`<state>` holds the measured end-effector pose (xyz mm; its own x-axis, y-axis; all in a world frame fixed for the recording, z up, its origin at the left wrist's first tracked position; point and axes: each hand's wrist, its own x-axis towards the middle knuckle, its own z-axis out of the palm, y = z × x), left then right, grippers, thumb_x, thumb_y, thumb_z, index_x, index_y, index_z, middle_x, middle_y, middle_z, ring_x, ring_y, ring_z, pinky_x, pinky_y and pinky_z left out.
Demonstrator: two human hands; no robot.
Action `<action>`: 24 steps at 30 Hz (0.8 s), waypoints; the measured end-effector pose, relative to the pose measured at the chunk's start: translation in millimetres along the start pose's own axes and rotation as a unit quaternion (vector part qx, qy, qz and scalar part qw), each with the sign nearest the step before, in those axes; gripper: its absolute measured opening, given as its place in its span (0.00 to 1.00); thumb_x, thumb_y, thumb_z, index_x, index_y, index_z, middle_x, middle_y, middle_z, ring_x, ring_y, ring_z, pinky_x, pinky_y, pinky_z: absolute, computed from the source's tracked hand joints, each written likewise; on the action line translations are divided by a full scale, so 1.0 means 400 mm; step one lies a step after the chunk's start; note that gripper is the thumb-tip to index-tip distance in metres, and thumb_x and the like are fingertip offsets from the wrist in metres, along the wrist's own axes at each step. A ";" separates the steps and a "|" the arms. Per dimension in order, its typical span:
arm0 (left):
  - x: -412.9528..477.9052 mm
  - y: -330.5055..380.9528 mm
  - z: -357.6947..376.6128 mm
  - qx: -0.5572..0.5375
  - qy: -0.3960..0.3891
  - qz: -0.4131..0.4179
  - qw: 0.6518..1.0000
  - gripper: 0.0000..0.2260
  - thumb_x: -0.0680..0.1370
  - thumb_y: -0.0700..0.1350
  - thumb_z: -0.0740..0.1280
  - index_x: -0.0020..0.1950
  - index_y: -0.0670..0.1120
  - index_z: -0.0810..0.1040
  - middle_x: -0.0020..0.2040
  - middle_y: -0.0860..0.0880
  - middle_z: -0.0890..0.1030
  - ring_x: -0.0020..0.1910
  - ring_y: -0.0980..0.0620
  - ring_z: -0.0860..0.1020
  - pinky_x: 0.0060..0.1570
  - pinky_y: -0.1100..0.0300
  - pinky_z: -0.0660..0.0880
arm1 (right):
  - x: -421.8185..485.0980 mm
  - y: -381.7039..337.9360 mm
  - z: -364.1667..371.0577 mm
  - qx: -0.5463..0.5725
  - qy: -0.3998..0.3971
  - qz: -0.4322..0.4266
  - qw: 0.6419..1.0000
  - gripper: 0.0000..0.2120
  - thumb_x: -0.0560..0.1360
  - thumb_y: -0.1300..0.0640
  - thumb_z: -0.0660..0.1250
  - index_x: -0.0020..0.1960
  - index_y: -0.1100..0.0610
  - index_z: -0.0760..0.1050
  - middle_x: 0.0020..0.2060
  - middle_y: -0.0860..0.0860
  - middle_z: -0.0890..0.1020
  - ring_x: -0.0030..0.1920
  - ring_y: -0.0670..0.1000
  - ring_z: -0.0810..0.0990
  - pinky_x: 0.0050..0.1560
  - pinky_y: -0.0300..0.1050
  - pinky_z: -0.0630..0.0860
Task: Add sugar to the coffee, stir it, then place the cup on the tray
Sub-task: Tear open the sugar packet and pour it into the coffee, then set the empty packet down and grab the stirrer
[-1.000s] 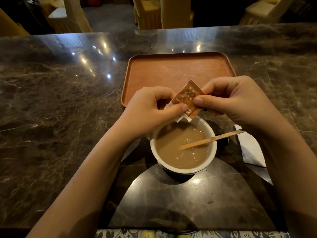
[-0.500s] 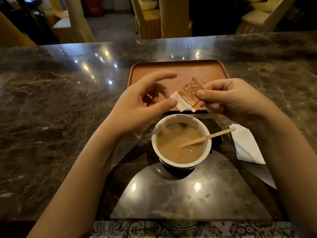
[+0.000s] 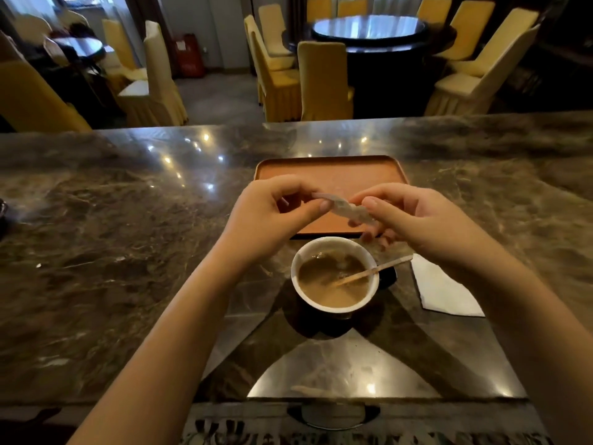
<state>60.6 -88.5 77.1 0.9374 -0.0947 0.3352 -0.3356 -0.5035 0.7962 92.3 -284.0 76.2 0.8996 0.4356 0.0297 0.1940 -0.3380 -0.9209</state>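
A white cup point(image 3: 333, 307) of milky coffee stands on the dark marble counter, with a wooden stir stick point(image 3: 373, 271) leaning in it over the right rim. Just behind it lies an orange-brown tray point(image 3: 330, 175), nothing on it. Above the tray's near edge both hands pinch a sugar packet point(image 3: 343, 208), blurred and seen almost edge-on. My left hand point(image 3: 272, 216) grips its left end, my right hand point(image 3: 414, 220) its right end. The packet hangs a little beyond the cup, not over it.
A white folded napkin point(image 3: 444, 290) lies right of the cup. The marble counter point(image 3: 112, 252) stretches wide to both sides. Beyond its far edge stand yellow-covered chairs point(image 3: 324, 81) and a round dark table point(image 3: 369, 30).
Both hands lifted the packet away from above the cup toward the tray and turned it flat; my left hand let go briefly, then pinched it again. The head view tilted up.
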 end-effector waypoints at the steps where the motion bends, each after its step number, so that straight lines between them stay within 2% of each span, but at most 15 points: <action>1: -0.006 0.006 -0.004 -0.012 0.000 -0.015 1.000 0.06 0.72 0.45 0.68 0.47 0.47 0.81 0.42 0.45 0.83 0.43 0.47 0.80 0.47 0.49 0.77 | -0.014 -0.008 0.007 -0.008 0.011 -0.030 0.999 0.11 0.75 0.53 0.61 0.53 0.54 0.78 0.40 0.48 0.83 0.35 0.43 0.81 0.35 0.33 0.77; 3: -0.016 0.014 -0.012 -0.037 0.001 -0.044 0.998 0.06 0.72 0.44 0.68 0.47 0.45 0.81 0.43 0.45 0.83 0.43 0.48 0.80 0.47 0.53 0.78 | -0.037 -0.021 0.022 -0.016 0.012 -0.086 0.996 0.11 0.73 0.52 0.62 0.52 0.54 0.78 0.40 0.46 0.82 0.37 0.43 0.81 0.36 0.33 0.77; 4: -0.021 0.016 -0.017 -0.053 0.004 -0.057 0.997 0.07 0.73 0.44 0.68 0.48 0.45 0.81 0.43 0.46 0.83 0.42 0.51 0.80 0.44 0.59 0.78 | -0.045 -0.025 0.031 -0.025 0.014 -0.112 0.993 0.12 0.72 0.51 0.63 0.52 0.53 0.78 0.40 0.46 0.82 0.37 0.44 0.81 0.36 0.34 0.77; 6: -0.033 0.023 -0.026 -0.077 0.014 -0.082 0.994 0.07 0.73 0.45 0.67 0.49 0.45 0.81 0.42 0.49 0.82 0.39 0.60 0.79 0.38 0.68 0.74 | -0.054 -0.029 0.055 -0.051 0.053 -0.153 0.986 0.10 0.71 0.53 0.66 0.51 0.51 0.78 0.40 0.46 0.82 0.36 0.46 0.81 0.35 0.36 0.77; 7: -0.040 0.026 -0.028 -0.084 0.025 -0.093 0.992 0.08 0.73 0.45 0.67 0.50 0.46 0.80 0.42 0.51 0.82 0.38 0.62 0.78 0.37 0.70 0.73 | -0.056 -0.030 0.069 -0.058 0.084 -0.166 0.981 0.08 0.71 0.56 0.67 0.50 0.51 0.79 0.38 0.46 0.82 0.35 0.47 0.81 0.33 0.36 0.77; 10: -0.077 0.027 -0.011 -0.105 0.091 -0.126 0.982 0.15 0.72 0.47 0.69 0.58 0.50 0.75 0.43 0.50 0.82 0.40 0.60 0.80 0.41 0.65 0.77 | -0.056 -0.032 0.115 -0.069 0.164 -0.179 0.968 0.07 0.72 0.59 0.67 0.48 0.51 0.79 0.34 0.45 0.82 0.33 0.46 0.81 0.31 0.36 0.77; 13: -0.133 0.033 0.025 -0.133 0.148 -0.149 0.968 0.18 0.72 0.48 0.68 0.61 0.53 0.71 0.49 0.52 0.82 0.47 0.59 0.81 0.50 0.60 0.79 | -0.057 -0.035 0.162 -0.084 0.209 -0.198 0.954 0.07 0.72 0.57 0.67 0.49 0.51 0.80 0.35 0.43 0.81 0.34 0.41 0.79 0.36 0.33 0.75; 16: -0.177 0.045 0.044 -0.178 0.151 -0.143 0.962 0.15 0.73 0.47 0.66 0.60 0.54 0.73 0.54 0.55 0.81 0.52 0.60 0.79 0.52 0.63 0.77 | -0.061 -0.036 0.204 -0.139 0.176 -0.230 0.947 0.11 0.72 0.59 0.67 0.54 0.54 0.79 0.44 0.45 0.81 0.42 0.40 0.77 0.45 0.26 0.71; 19: -0.192 0.037 0.029 -0.192 0.174 -0.153 0.954 0.14 0.74 0.45 0.65 0.60 0.50 0.74 0.52 0.54 0.81 0.50 0.61 0.80 0.46 0.69 0.77 | -0.062 -0.036 0.228 -0.181 0.098 -0.230 0.951 0.17 0.72 0.59 0.67 0.61 0.54 0.75 0.50 0.47 0.78 0.45 0.41 0.75 0.48 0.28 0.71; 22: -0.198 0.019 0.003 -0.170 0.188 -0.169 0.953 0.11 0.75 0.42 0.65 0.57 0.47 0.77 0.50 0.50 0.83 0.47 0.58 0.82 0.43 0.66 0.78 | -0.061 -0.043 0.232 -0.169 0.033 -0.224 0.959 0.18 0.73 0.58 0.66 0.62 0.52 0.73 0.49 0.44 0.74 0.48 0.40 0.74 0.51 0.28 0.70; 24: -0.204 0.008 -0.011 -0.150 0.192 -0.174 0.954 0.09 0.76 0.41 0.64 0.55 0.47 0.78 0.48 0.49 0.83 0.45 0.56 0.82 0.43 0.63 0.79 | -0.055 -0.048 0.233 -0.173 0.041 -0.229 0.957 0.16 0.73 0.58 0.66 0.60 0.53 0.75 0.49 0.45 0.76 0.48 0.41 0.74 0.50 0.27 0.69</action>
<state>-17.5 -78.5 54.5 0.9130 0.3838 0.1385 -0.0761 -0.1734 0.9819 32.3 -209.2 56.8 0.7137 0.5417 0.4441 0.6813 -0.3896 -0.6196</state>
